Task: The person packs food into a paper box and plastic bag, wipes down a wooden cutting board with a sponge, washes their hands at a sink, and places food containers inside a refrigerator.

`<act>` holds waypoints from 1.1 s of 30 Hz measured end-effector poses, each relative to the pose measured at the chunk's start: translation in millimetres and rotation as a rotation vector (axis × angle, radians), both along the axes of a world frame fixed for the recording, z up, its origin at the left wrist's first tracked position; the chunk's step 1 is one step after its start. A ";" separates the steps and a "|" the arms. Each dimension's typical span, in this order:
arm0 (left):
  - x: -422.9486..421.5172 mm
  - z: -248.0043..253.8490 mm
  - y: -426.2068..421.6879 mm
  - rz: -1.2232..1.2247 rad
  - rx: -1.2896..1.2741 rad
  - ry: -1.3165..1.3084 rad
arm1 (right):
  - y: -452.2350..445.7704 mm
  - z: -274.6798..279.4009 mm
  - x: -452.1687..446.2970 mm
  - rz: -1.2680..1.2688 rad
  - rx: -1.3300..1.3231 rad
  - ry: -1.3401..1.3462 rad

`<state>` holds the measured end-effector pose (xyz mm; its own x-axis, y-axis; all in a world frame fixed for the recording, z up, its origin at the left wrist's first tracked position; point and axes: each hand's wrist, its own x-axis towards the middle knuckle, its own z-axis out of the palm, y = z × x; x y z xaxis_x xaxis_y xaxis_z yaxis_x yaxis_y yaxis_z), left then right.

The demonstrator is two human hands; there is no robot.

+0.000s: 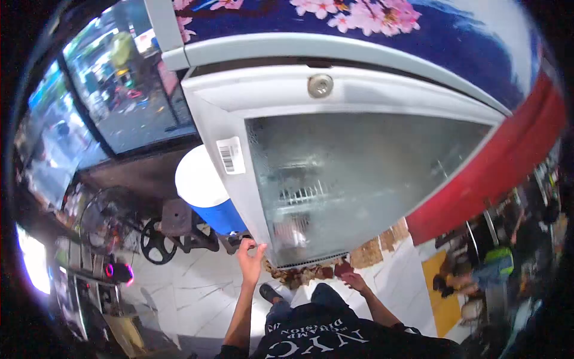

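Note:
A display fridge door (215,113) with a pale frame and misted glass fills the middle of the head view. My left hand (250,258) is at the frame's lower left corner, thumb and fingers curled around its edge. Lower on the right, my right hand (355,281) is below the glass with its fingers stretched out. A dark reddish patch (342,267) shows just beyond those fingertips; whether they touch it, I cannot tell. Wire racks (304,192) show dimly through the glass, and a round lock (320,86) is set in the top frame.
Left of the door stands a blue drum with a white lid (202,176). Exercise equipment with a black wheel (158,241) and a brown stool (177,216) are beside it. A brown patterned mat (366,254) lies underfoot on white tiles. Another person (487,272) is at the far right.

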<state>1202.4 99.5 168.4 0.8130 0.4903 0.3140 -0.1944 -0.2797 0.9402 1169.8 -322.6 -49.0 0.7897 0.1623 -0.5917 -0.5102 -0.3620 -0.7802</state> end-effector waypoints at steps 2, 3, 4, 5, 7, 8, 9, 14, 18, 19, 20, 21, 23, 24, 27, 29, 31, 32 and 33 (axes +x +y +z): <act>3.5 -15.5 8.5 -0.059 -0.045 -0.003 | 40.9 18.6 -15.8 0.019 0.104 -0.122; 3.2 -24.1 11.9 -0.091 -0.068 -0.003 | 60.2 28.1 -25.6 -0.047 0.092 -0.065; 6.6 -23.0 5.3 -0.090 -0.028 -0.009 | 65.8 14.6 -29.8 -0.042 0.258 -0.229; 5.2 -16.8 1.5 -0.107 -0.037 0.008 | 78.4 11.1 -35.0 -0.057 0.309 -0.218; 1.8 -3.2 -0.6 -0.118 -0.046 0.026 | 108.1 7.0 -46.2 -0.043 0.343 -0.294; 3.7 -12.2 -0.5 -0.082 0.006 0.002 | 120.7 11.4 -54.1 -0.022 0.323 -0.271; 2.1 -11.4 -1.0 -0.119 -0.038 -0.004 | 134.1 13.0 -65.4 -0.013 0.383 -0.393; -18.2 -0.1 3.1 -0.207 0.008 0.024 | 184.7 29.4 -115.5 -0.047 0.340 -0.204; -65.8 -7.4 -7.7 -0.227 0.068 0.056 | 202.7 -44.9 -146.2 0.032 0.383 -0.268; -80.3 -8.2 -12.8 -0.234 0.090 0.055 | 203.9 -34.2 -155.7 0.019 0.352 -0.318; -97.2 -9.7 -18.9 -0.238 0.107 0.029 | 201.7 -23.1 -161.0 0.010 0.320 -0.372; -114.1 -10.1 -25.8 -0.242 0.126 0.001 | 200.6 -13.8 -164.2 0.002 0.289 -0.429; -159.4 13.5 -35.7 -0.416 -0.051 0.188 | 195.5 -16.5 -174.7 -0.162 0.326 -0.440; -173.0 16.1 -35.5 -0.507 -0.021 0.147 | 193.9 -20.4 -177.7 -0.241 0.242 -0.466; -196.6 13.6 -18.5 -0.752 0.042 0.110 | 191.8 7.6 -197.9 -0.328 -0.217 -0.686; -199.5 5.8 0.2 -0.863 0.046 0.193 | 193.7 -9.4 -216.4 -0.506 -0.312 -0.873; -199.8 -9.4 14.5 -0.784 0.002 0.248 | 194.8 31.7 -234.9 -0.541 -0.381 -0.578; -199.0 -10.0 24.9 -0.757 -0.009 0.264 | 191.0 21.5 -242.3 -0.598 -0.474 -0.576; -199.1 -10.2 35.7 -0.731 -0.020 0.281 | 185.2 13.0 -250.3 -0.652 -0.578 -0.564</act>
